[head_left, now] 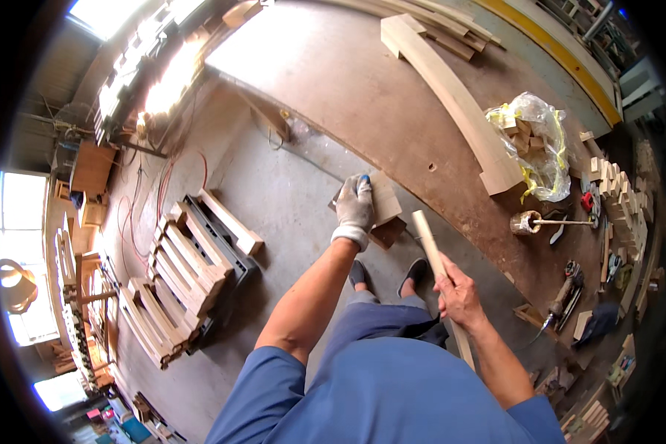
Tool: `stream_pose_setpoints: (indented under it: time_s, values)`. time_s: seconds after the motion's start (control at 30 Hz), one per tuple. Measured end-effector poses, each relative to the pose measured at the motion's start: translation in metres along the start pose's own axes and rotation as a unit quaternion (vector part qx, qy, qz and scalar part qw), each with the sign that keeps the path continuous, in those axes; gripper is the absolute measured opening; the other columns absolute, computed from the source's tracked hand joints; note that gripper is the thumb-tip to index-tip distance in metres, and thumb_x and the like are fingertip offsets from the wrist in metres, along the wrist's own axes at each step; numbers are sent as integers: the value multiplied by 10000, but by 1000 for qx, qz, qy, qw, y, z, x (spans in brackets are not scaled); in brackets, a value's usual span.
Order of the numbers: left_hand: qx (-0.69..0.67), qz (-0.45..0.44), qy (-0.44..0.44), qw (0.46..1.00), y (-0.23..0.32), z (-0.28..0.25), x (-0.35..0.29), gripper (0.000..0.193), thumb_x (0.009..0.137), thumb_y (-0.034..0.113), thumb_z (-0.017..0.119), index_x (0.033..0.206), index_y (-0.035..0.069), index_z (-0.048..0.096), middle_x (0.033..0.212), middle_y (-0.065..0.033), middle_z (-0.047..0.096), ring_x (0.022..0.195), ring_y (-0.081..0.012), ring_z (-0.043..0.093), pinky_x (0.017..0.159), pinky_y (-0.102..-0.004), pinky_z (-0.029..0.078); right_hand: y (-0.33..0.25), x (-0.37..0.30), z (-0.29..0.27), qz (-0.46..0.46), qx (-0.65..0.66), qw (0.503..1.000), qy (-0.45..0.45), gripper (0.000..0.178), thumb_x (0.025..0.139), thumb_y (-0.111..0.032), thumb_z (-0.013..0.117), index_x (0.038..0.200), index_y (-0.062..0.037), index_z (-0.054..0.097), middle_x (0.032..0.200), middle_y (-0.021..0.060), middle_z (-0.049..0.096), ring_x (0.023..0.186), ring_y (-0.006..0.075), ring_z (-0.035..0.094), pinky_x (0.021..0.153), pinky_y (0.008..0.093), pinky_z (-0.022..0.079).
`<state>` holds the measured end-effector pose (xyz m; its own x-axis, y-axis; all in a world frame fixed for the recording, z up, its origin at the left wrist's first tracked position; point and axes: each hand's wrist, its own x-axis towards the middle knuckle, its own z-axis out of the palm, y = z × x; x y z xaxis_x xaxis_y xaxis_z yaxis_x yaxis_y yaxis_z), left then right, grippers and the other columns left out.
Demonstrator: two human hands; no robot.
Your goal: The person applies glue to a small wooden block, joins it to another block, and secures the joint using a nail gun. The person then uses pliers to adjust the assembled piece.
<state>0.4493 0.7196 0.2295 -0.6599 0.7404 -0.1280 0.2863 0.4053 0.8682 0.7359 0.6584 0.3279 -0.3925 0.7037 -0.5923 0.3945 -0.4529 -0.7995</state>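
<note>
1. The right hand, bare, has its grip closed around a wooden strip, which slants from in front of the legs down beside the person's right side.
2. The left hand, in a pale glove, lies over the near side of a wooden block; whether its grip is tight on the block or only resting there, I cannot tell.
3. Beneath both hands are the person's shoes, on the grey floor.
4. Ahead and to the right stretches the brown desk. A long curved board lies across it, and a clear plastic bag with yellow edging and wood pieces inside sits beside the board's near end.
5. Nearer on the desk, a pot has a stick lying across it.
6. To the left, a stack of slats sits low above the floor.
7. Colourful items stand at the lower left; any writing there is too small to read.
</note>
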Motion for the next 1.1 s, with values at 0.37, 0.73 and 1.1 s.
stream_pose_setpoints:
  time_s: [0.37, 0.73, 1.1]
  values:
    - [-37, -81, -6, 996, -4, -4, 2, 420, 1101, 391, 570, 1221, 20, 726, 1119, -150, 768, 993, -239, 698, 898, -382, 556, -16, 20, 9, 15, 61, 997, -46, 495, 1110, -210, 518, 1600, -151, 489, 834, 46, 621, 526, 72, 561, 437, 261, 528]
    - [-394, -257, 7, 882, -8, 18, -43, 379, 1125, 398, 512, 1350, 118, 634, 1180, -59, 697, 942, -195, 710, 741, -349, 628, -30, 79, -1, -17, 72, 996, -58, 498, 1114, -237, 519, 1607, -176, 480, 851, 49, 609, 555, 98, 579, 452, 272, 529]
    - [2, -82, 73, 994, -6, 4, -10, 487, 1073, 330, 598, 1444, 14, 594, 1368, -245, 686, 1286, -377, 651, 1092, -423, 492, -63, 104, 10, -67, -41, 996, -51, 491, 1104, -250, 547, 1591, -192, 511, 854, 53, 603, 531, 104, 578, 473, 284, 533]
